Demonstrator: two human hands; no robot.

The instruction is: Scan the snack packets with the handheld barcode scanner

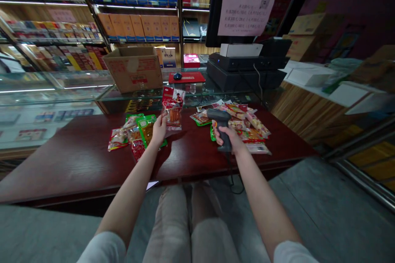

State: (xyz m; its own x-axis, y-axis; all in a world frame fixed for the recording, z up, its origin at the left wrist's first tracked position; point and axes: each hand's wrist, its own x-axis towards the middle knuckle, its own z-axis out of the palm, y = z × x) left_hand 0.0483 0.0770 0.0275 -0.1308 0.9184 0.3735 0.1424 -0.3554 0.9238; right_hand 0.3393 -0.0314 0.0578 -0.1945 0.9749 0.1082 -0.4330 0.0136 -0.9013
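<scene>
The head view is showing the right hand wrapping around a dark scanner at one o'clock; the left hand is pinching a red packet at eleven, over the table. Heaped packets are lying beside each hand. Farther, a cardboard box is standing at eleven.

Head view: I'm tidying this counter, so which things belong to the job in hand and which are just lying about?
Seemingly part of the job:
red packet, in the left hand
handheld scanner, in the right hand
left packet pile
right packet pile

Apparently just lying about:
cardboard box
mouse on red mat
monitor
</scene>
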